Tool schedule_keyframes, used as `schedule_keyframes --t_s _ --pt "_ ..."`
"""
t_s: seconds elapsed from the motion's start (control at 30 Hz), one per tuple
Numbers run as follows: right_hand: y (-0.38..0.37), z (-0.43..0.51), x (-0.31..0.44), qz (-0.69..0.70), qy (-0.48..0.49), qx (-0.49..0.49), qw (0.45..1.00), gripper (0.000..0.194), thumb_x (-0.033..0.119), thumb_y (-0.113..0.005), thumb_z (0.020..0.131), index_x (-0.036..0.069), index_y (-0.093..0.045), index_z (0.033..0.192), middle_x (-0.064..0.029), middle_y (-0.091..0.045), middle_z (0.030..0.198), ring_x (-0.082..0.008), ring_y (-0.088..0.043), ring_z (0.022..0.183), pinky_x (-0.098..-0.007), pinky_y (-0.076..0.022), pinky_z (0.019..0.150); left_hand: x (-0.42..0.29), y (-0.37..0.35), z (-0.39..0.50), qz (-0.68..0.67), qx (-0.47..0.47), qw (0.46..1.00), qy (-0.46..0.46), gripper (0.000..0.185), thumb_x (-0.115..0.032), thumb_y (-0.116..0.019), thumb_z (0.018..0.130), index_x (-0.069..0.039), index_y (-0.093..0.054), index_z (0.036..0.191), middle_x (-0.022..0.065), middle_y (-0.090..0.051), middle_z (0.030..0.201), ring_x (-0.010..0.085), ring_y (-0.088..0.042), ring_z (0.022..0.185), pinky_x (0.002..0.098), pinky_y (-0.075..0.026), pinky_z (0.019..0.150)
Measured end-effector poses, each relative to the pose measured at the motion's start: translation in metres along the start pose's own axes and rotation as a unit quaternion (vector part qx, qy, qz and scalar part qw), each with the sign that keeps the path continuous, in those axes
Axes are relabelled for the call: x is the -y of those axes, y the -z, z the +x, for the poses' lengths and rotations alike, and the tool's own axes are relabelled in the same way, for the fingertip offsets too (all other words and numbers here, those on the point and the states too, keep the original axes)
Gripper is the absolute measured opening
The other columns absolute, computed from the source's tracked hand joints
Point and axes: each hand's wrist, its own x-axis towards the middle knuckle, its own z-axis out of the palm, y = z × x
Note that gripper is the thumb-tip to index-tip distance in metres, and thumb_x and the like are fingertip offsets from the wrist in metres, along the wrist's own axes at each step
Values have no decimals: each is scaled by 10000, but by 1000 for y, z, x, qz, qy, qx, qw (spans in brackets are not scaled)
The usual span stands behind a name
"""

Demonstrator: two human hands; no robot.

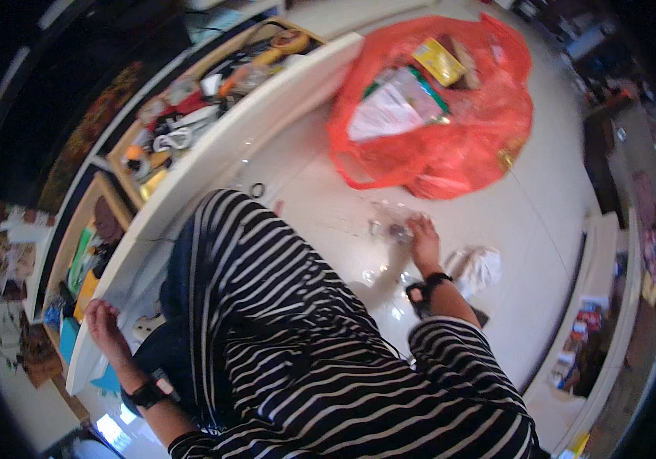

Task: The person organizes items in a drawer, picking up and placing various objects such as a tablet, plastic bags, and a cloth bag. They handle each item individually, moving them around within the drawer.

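Observation:
My right hand reaches down to the pale glossy floor, its fingers at some small clear and dark bits; blur hides whether it holds any. Beside that wrist lies a crumpled white cloth or bag. My left hand is at the edge of a long white drawer front, fingers bent against it. Beyond my right hand, a large red plastic bag lies open on the floor, with a white and green packet and a yellow box in its mouth. A small black ring lies near my knee.
Behind the drawer front, wooden organizer trays hold cables, a yellow-orange roll or tool, and mixed small items. At the right, an open drawer holds small packets. Crowded shelves or furniture stand farther right. My bent knee is beside the drawer front.

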Motion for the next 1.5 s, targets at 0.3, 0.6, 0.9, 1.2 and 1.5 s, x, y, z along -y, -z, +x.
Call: schedule_keyframes --t_s 0.3,0.6,0.9,1.2,1.5 --pt "79 -16 98 694 -128 30 708 249 226 -479 955 26 -588 1056 -25 -597 994 -92 -550 883 -242 -462 783 -29 -42 -9 -2 80 997 -4 232 -180 -580 892 -41 -525 1069 63 -550 929 144 -522 826 275 -439 775" --pt "127 -50 247 716 113 388 570 266 179 -493 943 24 -545 1154 -6 -599 996 -80 -552 895 -254 -466 778 -64 -194 -105 -54 384 908 157 1172 -431 -856 562 -30 -183 1434 195 -356 1416 295 -368 1299 413 -290 1066" --pt "78 -37 153 420 173 167 875 403 93 -599 789 104 -538 1188 -131 -571 1124 -288 -533 1083 -373 -415 940 -24 -179 -101 -95 315 933 145 244 -243 -497 949 -14 -575 980 107 -627 985 201 -606 892 327 -486 810" --pt "-36 -8 103 142 301 85 939 315 101 -619 702 133 -593 1014 -75 -547 1082 -288 -511 1052 -432 -421 886 -18 -164 -87 -192 151 949 199 287 -334 -402 956 -58 -445 1019 80 -509 591 191 -497 477 340 -455 619" --pt "-65 91 228 236 376 20 896 192 109 -604 726 105 -585 917 -76 -548 1020 -265 -561 895 -360 -500 750 -21 -161 -74 -277 88 933 211 208 -281 -375 965 -96 -469 952 -4 -392 528 125 -394 438 305 -402 639"
